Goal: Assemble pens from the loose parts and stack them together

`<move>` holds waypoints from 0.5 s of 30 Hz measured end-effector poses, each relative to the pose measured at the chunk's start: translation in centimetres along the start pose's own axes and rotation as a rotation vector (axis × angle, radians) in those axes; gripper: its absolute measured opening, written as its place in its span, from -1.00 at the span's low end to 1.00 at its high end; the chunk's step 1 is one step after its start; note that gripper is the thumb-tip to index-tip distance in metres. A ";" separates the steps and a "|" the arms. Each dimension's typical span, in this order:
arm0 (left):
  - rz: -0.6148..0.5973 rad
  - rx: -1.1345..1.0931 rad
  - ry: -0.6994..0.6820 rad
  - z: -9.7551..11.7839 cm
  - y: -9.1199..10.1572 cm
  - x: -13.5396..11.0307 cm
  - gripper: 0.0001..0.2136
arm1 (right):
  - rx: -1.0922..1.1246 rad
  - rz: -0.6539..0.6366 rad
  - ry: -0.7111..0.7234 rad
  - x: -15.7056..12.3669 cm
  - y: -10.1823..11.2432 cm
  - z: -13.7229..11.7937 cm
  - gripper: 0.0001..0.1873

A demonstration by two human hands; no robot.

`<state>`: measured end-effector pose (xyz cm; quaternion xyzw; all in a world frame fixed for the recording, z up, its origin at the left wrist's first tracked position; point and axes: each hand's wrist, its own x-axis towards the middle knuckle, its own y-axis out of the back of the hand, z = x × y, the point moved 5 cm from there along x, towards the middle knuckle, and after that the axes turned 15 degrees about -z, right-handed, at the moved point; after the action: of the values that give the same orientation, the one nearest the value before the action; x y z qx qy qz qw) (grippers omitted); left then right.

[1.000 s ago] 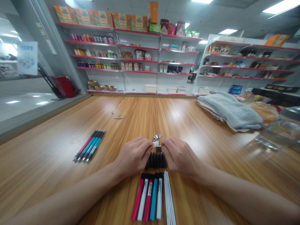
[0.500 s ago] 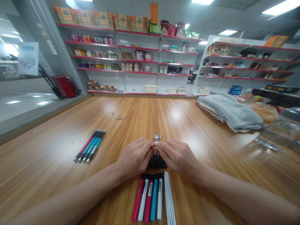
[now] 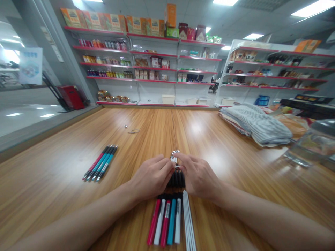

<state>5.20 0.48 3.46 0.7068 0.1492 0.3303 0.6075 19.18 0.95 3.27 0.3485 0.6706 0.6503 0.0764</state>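
Seemingly, left hand point(image 3: 154, 176): left of the black tubes point(image 3: 178, 179), its grip pinching a small white piece point(image 3: 177, 166).
Right hand point(image 3: 201, 176): right of the tubes, forefinger lifted from thumb; whether this grip holds anything, I cannot tell.
White piece: by the tubes' far end; likely light, stiff, easily dropped, best taken at its ends.

A small white rod-shaped piece point(image 3: 178, 166) is held almost level just beyond the row of black cylindrical grips point(image 3: 176, 179). On the row's near side, five pink, white and blue pen barrels point(image 3: 166, 223) lie parallel.
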 end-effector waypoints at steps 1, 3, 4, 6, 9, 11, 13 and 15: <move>-0.004 0.001 0.004 0.0 -0.1 0.0 -0.84 | -0.003 -0.005 -0.001 0.0 0.0 0.0 -0.44; -0.015 -0.007 0.015 -0.1 -0.4 0.0 -0.83 | -0.010 -0.022 0.004 0.1 0.1 -0.1 -0.41; -0.021 -0.016 0.022 -0.2 -0.5 0.0 -0.83 | -0.013 -0.035 0.009 0.1 0.1 -0.1 -0.39; -0.035 -0.042 0.032 -0.4 -0.9 -0.1 -0.83 | -0.018 -0.047 0.013 0.2 0.1 -0.2 -0.38; -0.036 -0.078 0.042 -0.7 -1.2 0.0 -0.85 | -0.016 -0.039 0.008 0.3 0.3 -0.3 -0.38; -0.021 -0.075 0.043 -0.7 -1.1 0.0 -0.85 | -0.009 -0.029 0.013 0.3 0.3 -0.3 -0.38; -0.011 -0.056 0.040 -0.7 -0.9 0.1 -0.85 | -0.002 -0.022 0.030 0.4 0.3 -0.4 -0.39; -0.011 -0.039 0.034 -0.5 -0.6 0.1 -0.85 | 0.004 -0.008 0.055 0.4 0.3 -0.6 -0.39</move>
<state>5.06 1.07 2.96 0.6885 0.1567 0.3417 0.6202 18.70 0.65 3.76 0.3282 0.6752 0.6579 0.0599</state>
